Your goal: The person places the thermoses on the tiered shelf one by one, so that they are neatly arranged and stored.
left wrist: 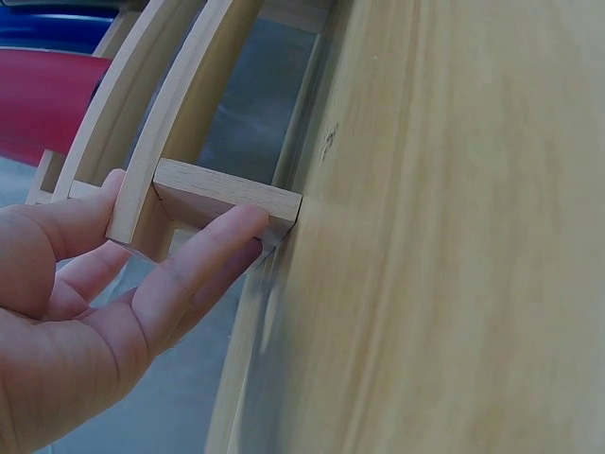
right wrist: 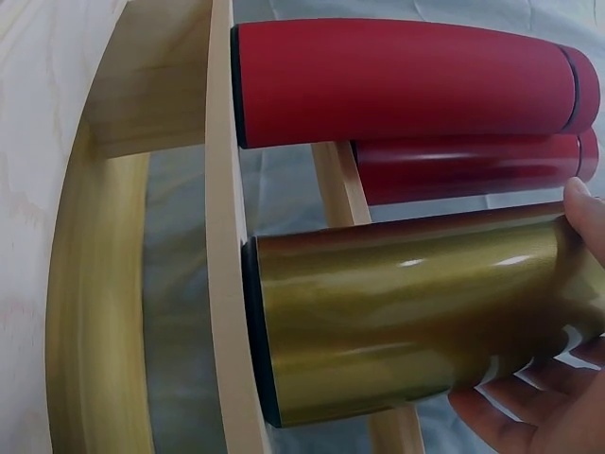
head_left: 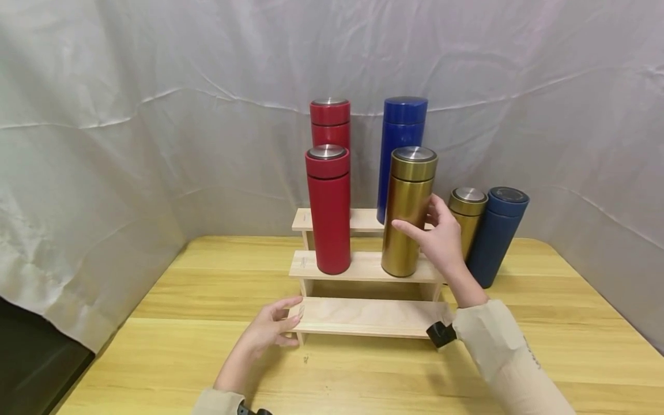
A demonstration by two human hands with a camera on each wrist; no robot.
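A three-step wooden display stand (head_left: 363, 316) stands on the table. My right hand (head_left: 443, 236) grips a gold thermos bottle (head_left: 410, 207), thumb on the near side and fingers round the right. That bottle is upright, its base at the middle step. In the right wrist view the gold bottle (right wrist: 406, 312) meets the board's edge (right wrist: 227, 284). My left hand (head_left: 267, 329) holds the left end of the lowest step. In the left wrist view its fingers (left wrist: 203, 265) lie against the stand's leg (left wrist: 227, 189). A red thermos bottle (head_left: 329, 219) stands left on the middle step.
On the top step stand another red bottle (head_left: 330, 124) and a blue bottle (head_left: 402, 144). Right of the stand, a second gold bottle (head_left: 469, 210) and a dark blue bottle (head_left: 495, 242) stand on the wooden table (head_left: 207, 288). A grey cloth (head_left: 233, 144) hangs behind.
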